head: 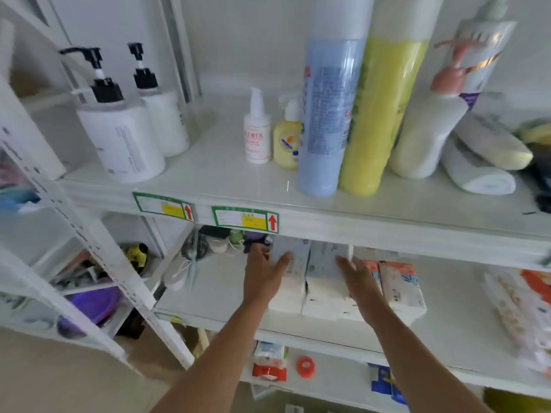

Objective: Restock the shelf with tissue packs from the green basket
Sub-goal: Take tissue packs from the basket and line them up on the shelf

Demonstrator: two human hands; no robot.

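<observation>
Two white tissue packs (310, 281) stand side by side on the middle shelf (208, 290) of a white rack. My left hand (264, 274) lies flat against the left side of the left pack, fingers straight. My right hand (356, 277) lies flat against the right side of the right pack. Just right of them stands a pack with orange print (399, 286). The green basket is out of view.
The top shelf carries white pump bottles (125, 135), small bottles (258, 132), and tall blue (328, 114) and yellow (378, 114) rolls. More printed packs (518, 305) lie at the middle shelf's right. Brushes and small items (193, 248) sit at its back left. A red tape roll (305, 366) lies below.
</observation>
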